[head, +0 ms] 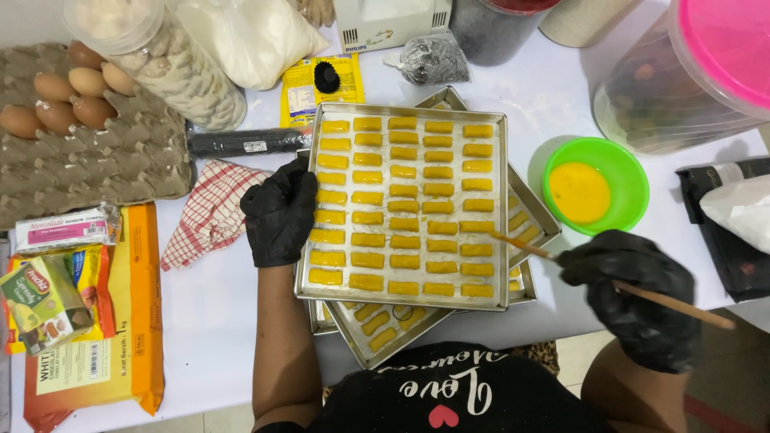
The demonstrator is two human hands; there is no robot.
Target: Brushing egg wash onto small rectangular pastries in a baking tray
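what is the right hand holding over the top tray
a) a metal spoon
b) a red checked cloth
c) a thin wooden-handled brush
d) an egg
c: the right hand, in a black glove, grips a thin wooden-handled brush whose tip reaches the right edge of the top tray of yellow dough pieces, while the left hand rests on the tray's left rim.

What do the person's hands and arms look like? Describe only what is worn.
Both the left hand and the right hand wear thin, slightly glossy black disposable gloves that end at the wrist. The forearms are bare, with no sleeves, watch or jewellery in view.
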